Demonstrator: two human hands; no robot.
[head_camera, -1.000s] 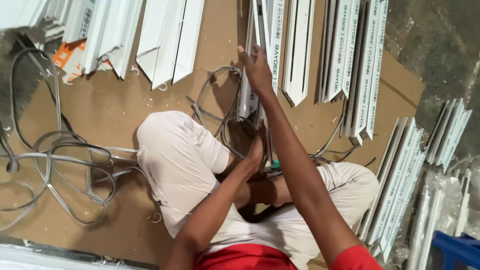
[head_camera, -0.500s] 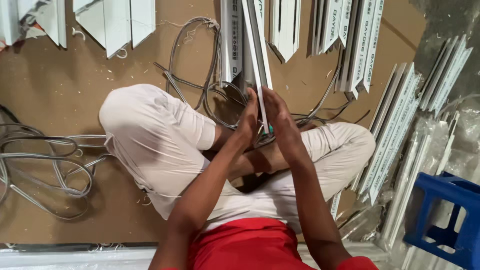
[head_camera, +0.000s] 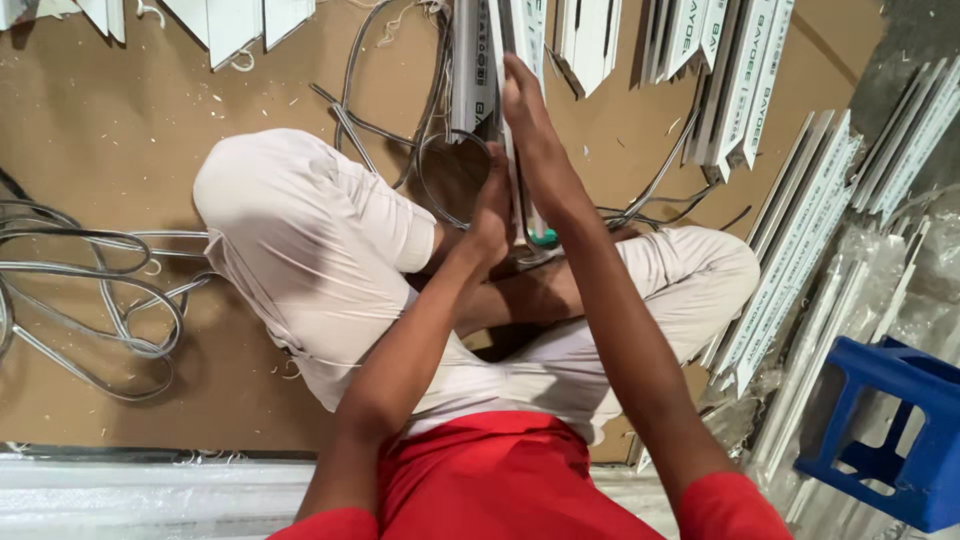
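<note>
White trunking strip (head_camera: 517, 120) lies across my lap, reaching onto the floor; my right hand (head_camera: 530, 115) presses flat along it, my left hand (head_camera: 492, 205) closed around its near end. Fitting underway, I'd judge; next needs steady downward pressure.

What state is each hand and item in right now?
Left hand: fingers closed on the white strip's near end.
Right hand: laid flat along the strip.
White strip: raised off the board, pointing away.
Green-handled tool: upright beside the hands.
Grey cable: loosely coiled on the board.
Blue stool: on its side.
</note>
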